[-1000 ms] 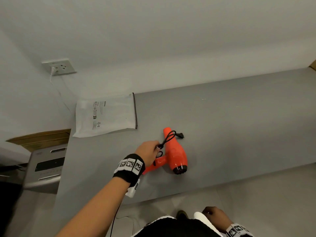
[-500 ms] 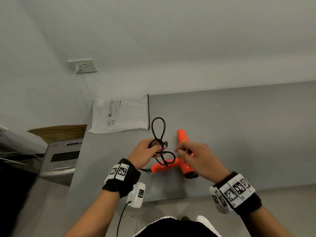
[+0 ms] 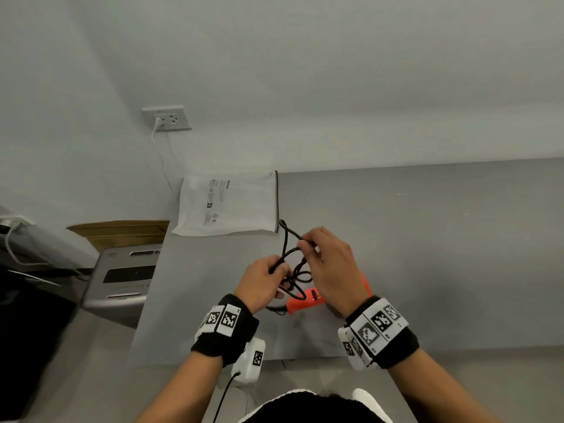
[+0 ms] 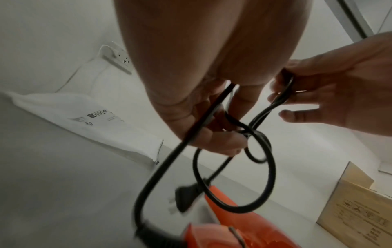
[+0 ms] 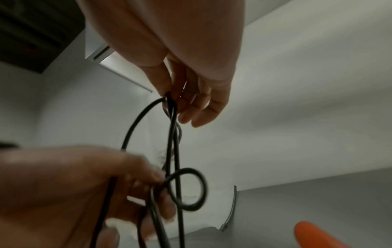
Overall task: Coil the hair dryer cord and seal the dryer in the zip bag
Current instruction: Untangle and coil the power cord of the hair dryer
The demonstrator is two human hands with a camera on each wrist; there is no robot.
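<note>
The orange hair dryer (image 3: 305, 300) lies on the grey table (image 3: 442, 254) under my hands, mostly hidden by the right one; its body also shows in the left wrist view (image 4: 222, 234). Its black cord (image 3: 290, 254) is lifted in tangled loops above it. My left hand (image 3: 265, 282) grips the gathered loops (image 4: 250, 147) low down. My right hand (image 3: 323, 257) pinches the top of a loop (image 5: 169, 102) between thumb and fingers. The plug (image 4: 186, 198) dangles near the dryer. The white zip bag (image 3: 229, 204) lies flat at the table's far left corner.
A wall socket (image 3: 166, 119) with a white cable sits above the bag. Left of the table stand a grey appliance (image 3: 122, 276) and a cardboard box (image 3: 122, 230). Another cardboard box (image 4: 360, 209) shows in the left wrist view. Bare table stretches to the right.
My right hand came up from below the table, reached over the dryer and took hold of a cord loop. The left hand lifted the cord off the dryer.
</note>
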